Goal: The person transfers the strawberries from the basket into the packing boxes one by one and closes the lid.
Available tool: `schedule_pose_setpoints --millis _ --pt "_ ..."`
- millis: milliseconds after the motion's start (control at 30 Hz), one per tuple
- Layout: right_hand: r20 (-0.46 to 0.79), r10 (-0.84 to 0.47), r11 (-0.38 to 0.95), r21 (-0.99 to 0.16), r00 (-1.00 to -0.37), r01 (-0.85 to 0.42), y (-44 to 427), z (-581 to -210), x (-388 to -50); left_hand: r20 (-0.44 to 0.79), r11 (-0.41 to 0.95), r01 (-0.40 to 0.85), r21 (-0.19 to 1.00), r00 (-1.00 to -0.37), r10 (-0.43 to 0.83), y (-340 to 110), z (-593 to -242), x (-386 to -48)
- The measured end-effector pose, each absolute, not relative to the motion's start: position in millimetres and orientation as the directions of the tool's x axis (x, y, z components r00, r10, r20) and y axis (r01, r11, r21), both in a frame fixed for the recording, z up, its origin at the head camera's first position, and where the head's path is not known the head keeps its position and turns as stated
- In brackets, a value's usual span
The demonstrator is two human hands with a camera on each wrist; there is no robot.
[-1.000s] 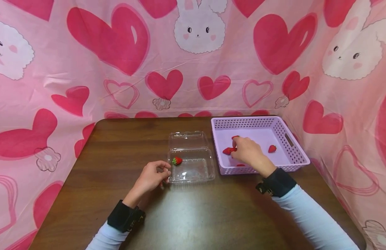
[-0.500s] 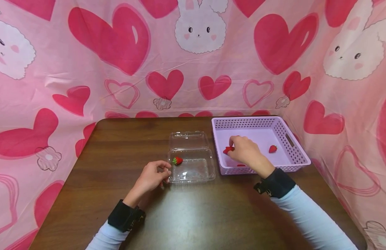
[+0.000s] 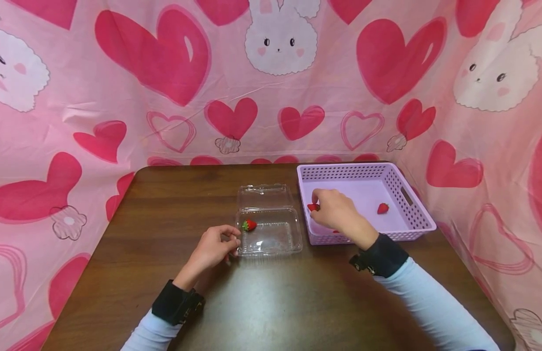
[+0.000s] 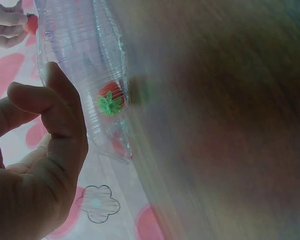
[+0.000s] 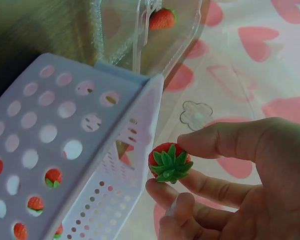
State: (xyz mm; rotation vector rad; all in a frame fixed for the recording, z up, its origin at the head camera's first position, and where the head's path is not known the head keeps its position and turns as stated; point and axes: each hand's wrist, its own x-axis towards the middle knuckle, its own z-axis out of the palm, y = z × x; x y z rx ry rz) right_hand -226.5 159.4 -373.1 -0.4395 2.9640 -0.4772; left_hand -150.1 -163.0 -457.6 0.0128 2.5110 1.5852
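Note:
My right hand (image 3: pixel 338 209) pinches a red strawberry (image 5: pixel 157 156) between thumb and fingertips, its green leafy top facing the right wrist camera. Hand and strawberry are at the left side of a lilac perforated basket (image 3: pixel 363 168). My left hand (image 3: pixel 214 247) has loosely bent fingers at the left rim of a clear plastic clamshell box (image 3: pixel 271 241); whether they touch it I cannot tell. The box's lid (image 3: pixel 264 197) is folded back. Another strawberry (image 3: pixel 249 225) lies inside the box at its left, its leaves also visible in the left wrist view.
A loose strawberry (image 3: pixel 382 208) lies in the right part of the basket. Several more show through the basket's holes in the right wrist view, such as one strawberry (image 5: pixel 35 203). Box and basket stand side by side on a brown wooden table (image 3: pixel 271 302), before a pink heart-patterned cloth (image 3: pixel 262 87).
My right hand has moved left within the basket and now has a strawberry in its fingertips near the basket's left wall. The left hand and the clear box have stayed in place.

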Motion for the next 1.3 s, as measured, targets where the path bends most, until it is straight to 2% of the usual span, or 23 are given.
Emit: schedule_pose_setpoints --millis 433,1300 --pt "-0.031 -0.335 0.903 -0.297 -0.942 -0.311 144 -373 -221 -0.142 0.43 -0.09 0.898 -0.986 0.092 -163 -458 -150" --pt "-0.075 -0.398 0.866 -0.36 -0.914 -0.347 114 -379 -219 -0.142 0.424 -0.089 0.901 -0.985 0.095 -162 -459 -149"
